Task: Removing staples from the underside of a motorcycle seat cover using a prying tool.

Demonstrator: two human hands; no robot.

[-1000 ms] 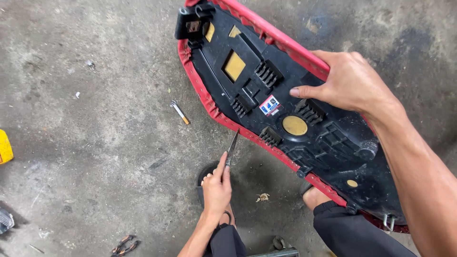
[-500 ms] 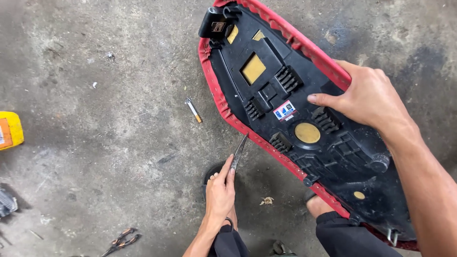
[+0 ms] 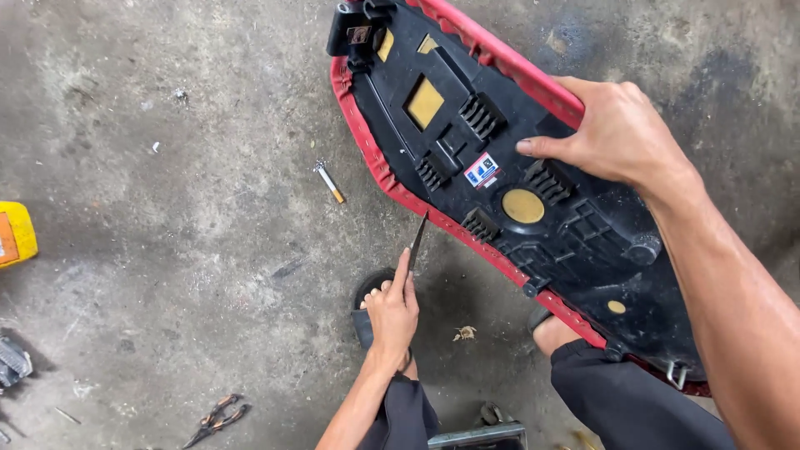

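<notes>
An upturned motorcycle seat [image 3: 467,150] shows its black plastic base with yellow pads and a red cover wrapped over the edge. My right hand [image 3: 612,133] rests on the base near the far red edge and grips it. My left hand [image 3: 392,312] holds a thin dark pointed tool [image 3: 417,240], its tip at the red cover's near edge. The seat leans over my right knee [image 3: 617,392].
A cigarette [image 3: 330,182] lies on the concrete floor [image 3: 192,208] left of the seat. Pliers [image 3: 217,418] lie at the bottom left. A yellow object [image 3: 15,235] sits at the left edge. My sandalled foot [image 3: 373,296] is below the tool.
The view has shifted a little, so the seat sits lower and further right. My left hand keeps the tool at the seat's red edge. My right hand stays on the base.
</notes>
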